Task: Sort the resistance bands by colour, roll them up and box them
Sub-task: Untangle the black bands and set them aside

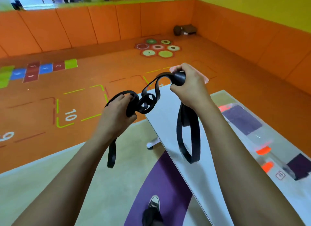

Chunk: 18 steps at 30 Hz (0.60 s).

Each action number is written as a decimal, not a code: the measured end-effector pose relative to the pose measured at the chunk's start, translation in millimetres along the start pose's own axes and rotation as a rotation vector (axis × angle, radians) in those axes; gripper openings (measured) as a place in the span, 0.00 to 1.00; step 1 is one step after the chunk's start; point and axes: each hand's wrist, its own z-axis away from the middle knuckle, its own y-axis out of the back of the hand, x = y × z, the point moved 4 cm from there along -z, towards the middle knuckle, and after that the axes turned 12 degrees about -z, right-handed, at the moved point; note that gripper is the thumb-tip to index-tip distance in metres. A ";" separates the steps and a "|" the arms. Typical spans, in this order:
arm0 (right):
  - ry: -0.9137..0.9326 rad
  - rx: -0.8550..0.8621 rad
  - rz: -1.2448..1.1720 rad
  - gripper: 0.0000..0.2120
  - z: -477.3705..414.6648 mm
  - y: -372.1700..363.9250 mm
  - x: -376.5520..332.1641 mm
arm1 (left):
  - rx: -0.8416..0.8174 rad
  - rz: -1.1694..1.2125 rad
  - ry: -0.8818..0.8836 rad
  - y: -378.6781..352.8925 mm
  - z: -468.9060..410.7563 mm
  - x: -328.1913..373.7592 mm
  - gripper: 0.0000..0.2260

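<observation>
Band point(152, 88), black, hangs mid-frame above the edge of the worktop point(166, 118), a small roll point(179, 77) pinched in the right hand point(189, 87) and twisted loops point(146, 102) gripped in the left hand point(116, 111). Best to shake out the tangle first, then feed flat strap under light tension so it winds tight.

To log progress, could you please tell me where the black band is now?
Head view, centre: the black band is gripped between the left hand and right hand, over the white table's left edge.
</observation>
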 end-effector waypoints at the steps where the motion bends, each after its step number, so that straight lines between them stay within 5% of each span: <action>1: -0.012 0.005 -0.006 0.15 -18.5 0.4 5.4 | -0.003 0.011 -0.005 -5.4 -22.9 -0.6 0.18; 18: -0.035 0.252 -0.047 0.17 -249.0 -25.7 52.6 | 0.071 0.290 -0.231 -90.6 -308.9 5.1 0.14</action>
